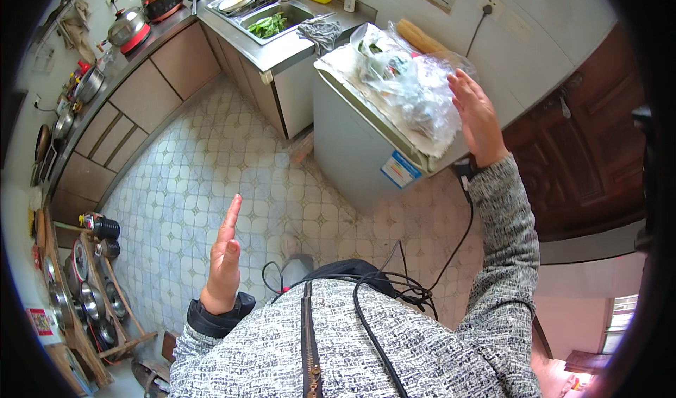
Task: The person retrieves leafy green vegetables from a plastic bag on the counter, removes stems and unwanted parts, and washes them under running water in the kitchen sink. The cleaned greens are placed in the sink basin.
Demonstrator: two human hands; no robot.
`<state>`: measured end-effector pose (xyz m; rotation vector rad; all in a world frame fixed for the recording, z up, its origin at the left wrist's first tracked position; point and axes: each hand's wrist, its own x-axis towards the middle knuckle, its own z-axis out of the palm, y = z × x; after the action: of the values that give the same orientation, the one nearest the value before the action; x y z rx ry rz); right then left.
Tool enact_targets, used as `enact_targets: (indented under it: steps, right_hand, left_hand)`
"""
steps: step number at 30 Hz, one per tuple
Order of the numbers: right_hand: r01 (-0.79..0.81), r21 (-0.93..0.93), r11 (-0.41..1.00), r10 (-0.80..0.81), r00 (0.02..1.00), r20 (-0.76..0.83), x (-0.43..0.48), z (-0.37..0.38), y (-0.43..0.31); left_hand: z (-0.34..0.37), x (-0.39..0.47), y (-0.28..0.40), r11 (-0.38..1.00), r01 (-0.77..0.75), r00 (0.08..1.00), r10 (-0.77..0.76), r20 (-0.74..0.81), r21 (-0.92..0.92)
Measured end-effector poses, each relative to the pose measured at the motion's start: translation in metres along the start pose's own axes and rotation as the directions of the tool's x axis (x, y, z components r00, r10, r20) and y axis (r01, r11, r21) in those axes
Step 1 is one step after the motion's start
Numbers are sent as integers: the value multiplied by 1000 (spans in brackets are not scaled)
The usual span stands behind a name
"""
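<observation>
My left hand (223,268) is held edge-on above the tiled floor, fingers straight, with nothing in it. Raised further out, my right hand (475,118) is also empty and extended, overlapping the edge of the clear plastic bags (404,89) in view; whether it touches them I cannot tell. Those bags lie on a pale cloth (435,147) over the top of a small grey refrigerator (348,129). Behind them rests a long tan object (420,36), partly wrapped in plastic. Dark bands circle both wrists, and a black cable (471,224) hangs from the right one.
A steel sink (303,13) holds leafy greens (268,26); a grey rag (320,32) lies beside it. Pots and an electric cooker (162,2) line the left counter. A wooden rack (90,287) with metal pans stands at lower left. At right is a brown door (586,134).
</observation>
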<state>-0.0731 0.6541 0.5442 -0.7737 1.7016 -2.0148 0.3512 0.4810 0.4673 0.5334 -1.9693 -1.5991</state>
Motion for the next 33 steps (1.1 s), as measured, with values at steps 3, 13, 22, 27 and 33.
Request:
enact_targets:
  steps: [3,13,22,27,33]
  right_hand:
    - [89,-187,978,-99,994,-45,77,19,38]
    - [-561,-466,685,624,781,-22,159,43,85]
    - [-397,-639,659,458,886,-78,215,54,119]
    - [-322,-449,833,268,946,-183,233,34,118]
    - [-129,-617,777,11,981,-192,250,-8,136]
  left_hand:
    - [-27,51,-16,999,-37,998,36,47,16]
    - [-55,294,-14,925,-377,860,327,393,56]
    - [69,465,-42,657,-752,481,492,726,53]
    - [122,504,-64,318,-926,331,420,845,204]
    - [131,550,-75,204,-961,249,341,907,187]
